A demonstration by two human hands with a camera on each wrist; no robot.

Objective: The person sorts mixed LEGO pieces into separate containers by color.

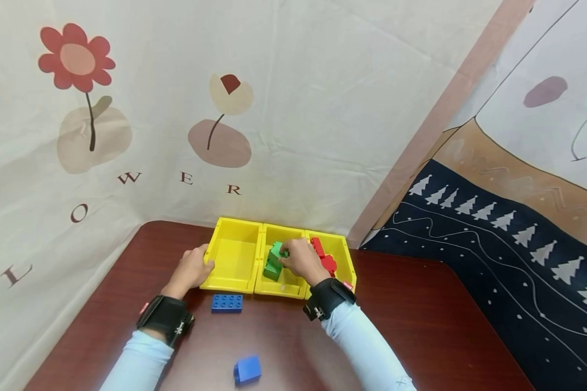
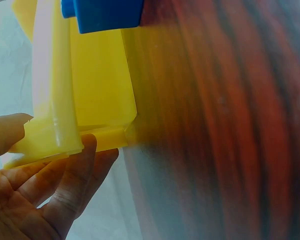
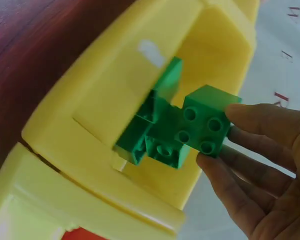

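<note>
Three yellow bins (image 1: 235, 252) stand side by side at the back of the table. My left hand (image 1: 189, 270) grips the left bin's outer wall, with the thumb on one side and fingers on the other in the left wrist view. Over the middle bin, my right hand (image 1: 303, 259) pinches a green toy brick (image 3: 212, 117) between thumb and fingers, its studs facing the right wrist camera. Several more green bricks (image 3: 157, 130) lie in that bin, just beside the held one. Red bricks (image 1: 329, 264) sit in the right bin, partly hidden by my right hand.
A flat blue brick (image 1: 227, 303) with studs up lies just in front of the left bin. Closer to me, another blue brick (image 1: 247, 371) lies on its side on the dark wooden table (image 1: 391, 326). Printed cloth (image 1: 332, 108) hangs behind the table.
</note>
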